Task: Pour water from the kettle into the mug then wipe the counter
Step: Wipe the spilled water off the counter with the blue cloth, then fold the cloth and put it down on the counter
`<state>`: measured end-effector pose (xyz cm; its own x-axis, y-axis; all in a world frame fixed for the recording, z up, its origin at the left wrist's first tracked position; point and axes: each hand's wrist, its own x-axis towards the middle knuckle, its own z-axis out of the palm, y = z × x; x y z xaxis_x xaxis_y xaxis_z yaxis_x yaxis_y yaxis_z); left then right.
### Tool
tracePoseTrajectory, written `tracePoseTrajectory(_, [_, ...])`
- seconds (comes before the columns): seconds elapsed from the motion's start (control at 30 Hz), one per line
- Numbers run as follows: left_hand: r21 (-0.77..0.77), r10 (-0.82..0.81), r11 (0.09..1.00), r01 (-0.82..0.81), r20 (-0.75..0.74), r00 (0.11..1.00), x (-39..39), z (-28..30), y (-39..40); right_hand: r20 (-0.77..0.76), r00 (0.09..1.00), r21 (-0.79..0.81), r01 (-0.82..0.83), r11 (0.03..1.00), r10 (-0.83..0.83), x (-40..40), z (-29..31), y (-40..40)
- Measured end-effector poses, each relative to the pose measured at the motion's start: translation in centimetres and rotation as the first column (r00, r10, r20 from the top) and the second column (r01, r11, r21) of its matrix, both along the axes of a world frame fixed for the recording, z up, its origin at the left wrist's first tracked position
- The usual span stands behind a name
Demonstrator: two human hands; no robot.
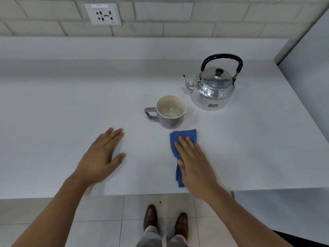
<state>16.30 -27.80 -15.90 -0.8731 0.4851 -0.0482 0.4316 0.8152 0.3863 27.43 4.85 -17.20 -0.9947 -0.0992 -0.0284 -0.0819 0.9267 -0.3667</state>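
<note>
A shiny metal kettle [212, 90] with a black handle stands upright at the right of the white counter [71, 107], spout pointing left. Just in front and left of it sits a purple mug [169, 113] with a cream inside, handle to the left, water in its bottom. A blue cloth [183, 138] lies on the counter right in front of the mug. My right hand [194, 161] lies flat on the cloth, fingers straight, covering its right part. My left hand [103, 157] rests flat on the bare counter to the left, fingers apart, holding nothing.
A wall socket [103, 14] sits on the brick wall behind the counter. A grey panel [309, 86] rises at the right end. The counter's front edge runs just under my wrists; below it are floor tiles and my brown shoes [165, 221].
</note>
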Motion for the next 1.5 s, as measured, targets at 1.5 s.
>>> tracePoseTrajectory(1.5, [0.479,0.493,0.666,-0.572,0.293,0.819,1.1,5.6,3.1,0.191,0.930,-0.714,0.352,0.605,-0.315,-4.9,8.4,-5.9])
